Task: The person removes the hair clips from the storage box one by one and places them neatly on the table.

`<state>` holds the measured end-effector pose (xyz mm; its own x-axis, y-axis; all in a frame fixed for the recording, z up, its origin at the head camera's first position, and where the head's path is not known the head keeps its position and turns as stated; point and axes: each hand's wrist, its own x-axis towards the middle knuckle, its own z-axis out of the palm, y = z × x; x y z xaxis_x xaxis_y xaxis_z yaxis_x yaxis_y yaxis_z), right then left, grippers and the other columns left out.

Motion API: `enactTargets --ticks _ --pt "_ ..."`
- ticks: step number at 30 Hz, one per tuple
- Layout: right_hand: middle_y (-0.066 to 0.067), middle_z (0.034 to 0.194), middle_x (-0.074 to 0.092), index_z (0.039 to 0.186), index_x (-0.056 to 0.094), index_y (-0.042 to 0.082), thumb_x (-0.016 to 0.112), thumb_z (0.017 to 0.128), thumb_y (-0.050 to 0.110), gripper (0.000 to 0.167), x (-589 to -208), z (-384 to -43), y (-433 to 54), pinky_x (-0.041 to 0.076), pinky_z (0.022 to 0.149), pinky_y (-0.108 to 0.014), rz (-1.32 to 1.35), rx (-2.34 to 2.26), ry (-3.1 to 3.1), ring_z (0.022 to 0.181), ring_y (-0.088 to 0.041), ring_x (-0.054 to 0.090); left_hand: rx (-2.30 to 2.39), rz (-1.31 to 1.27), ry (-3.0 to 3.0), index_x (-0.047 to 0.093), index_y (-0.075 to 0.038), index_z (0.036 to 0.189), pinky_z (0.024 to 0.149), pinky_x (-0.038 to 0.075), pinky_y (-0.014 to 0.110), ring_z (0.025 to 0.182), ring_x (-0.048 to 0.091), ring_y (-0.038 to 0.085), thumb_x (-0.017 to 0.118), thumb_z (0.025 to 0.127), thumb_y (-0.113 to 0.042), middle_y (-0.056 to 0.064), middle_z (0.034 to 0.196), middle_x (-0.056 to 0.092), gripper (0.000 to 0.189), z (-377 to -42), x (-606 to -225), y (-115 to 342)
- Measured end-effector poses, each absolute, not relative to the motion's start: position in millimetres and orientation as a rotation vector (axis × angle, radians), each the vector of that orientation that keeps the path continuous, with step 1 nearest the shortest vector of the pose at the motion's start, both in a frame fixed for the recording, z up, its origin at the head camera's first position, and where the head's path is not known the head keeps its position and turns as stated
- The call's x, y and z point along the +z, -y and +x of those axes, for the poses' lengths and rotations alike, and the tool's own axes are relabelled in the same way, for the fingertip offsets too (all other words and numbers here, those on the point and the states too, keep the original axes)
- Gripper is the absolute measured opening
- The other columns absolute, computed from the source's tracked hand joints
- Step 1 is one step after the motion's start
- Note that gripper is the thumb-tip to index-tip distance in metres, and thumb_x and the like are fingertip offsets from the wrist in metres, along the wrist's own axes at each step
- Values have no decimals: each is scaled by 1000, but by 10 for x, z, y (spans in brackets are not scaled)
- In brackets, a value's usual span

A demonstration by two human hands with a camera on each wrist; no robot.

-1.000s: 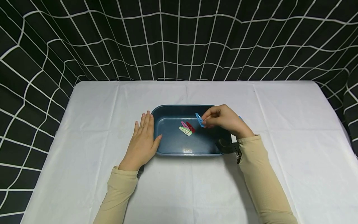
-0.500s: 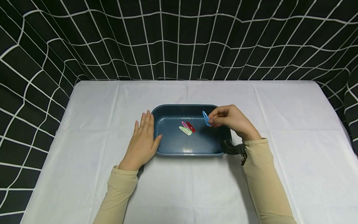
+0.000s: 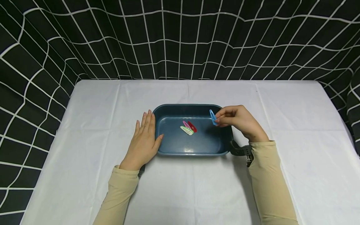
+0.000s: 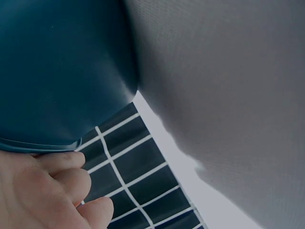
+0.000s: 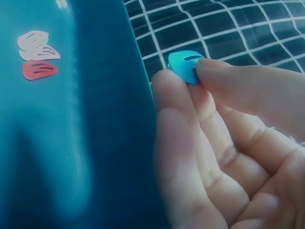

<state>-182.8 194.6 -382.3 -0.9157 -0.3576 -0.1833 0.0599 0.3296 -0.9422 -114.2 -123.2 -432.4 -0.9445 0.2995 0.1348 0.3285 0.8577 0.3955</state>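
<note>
A blue snap hair clip (image 3: 212, 117) is pinched between thumb and fingers of my right hand (image 3: 239, 120), held above the right end of a dark blue tray (image 3: 194, 154). The right wrist view shows the blue clip (image 5: 185, 66) at the fingertips. On the tray floor a pale green clip (image 3: 187, 130), a pink clip (image 3: 186, 124) and a red clip (image 3: 192, 126) lie close together. Straight-fingered, my left hand (image 3: 143, 140) rests against the tray's left rim. In the left wrist view the left hand (image 4: 47, 191) touches the tray wall (image 4: 71, 81).
A white cloth (image 3: 84, 150) covers the table under the tray. Behind and at both sides hangs black fabric with white netting (image 3: 180, 40). A black strap (image 3: 239, 150) sits at my right wrist.
My right hand has moved to the right with the blue hair clip, from over the tray toward its right rim. The left hand and the other clips stay in place.
</note>
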Motion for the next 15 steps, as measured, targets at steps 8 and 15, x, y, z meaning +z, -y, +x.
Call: enactTargets --ticks 8,15 --pt "-1 78 71 99 62 -13 63 87 4 20 -3818 -1790 -2035 52 69 -25 -240 -1633 -2256 76 -17 68 -647 -500 2964 14 11 145 112 3 49 143 -4 28 46 98 -29 22 154 6 70 -1148 -4324 1231" --pt "3 76 71 96 66 -1 65 87 9 13 -3827 -1769 -2118 43 60 -26 -211 -1612 -2305 74 -15 69 -643 -499 2969 14 11 145 112 3 49 143 -2 29 47 98 -29 22 154 6 70 -1148 -4318 1230"
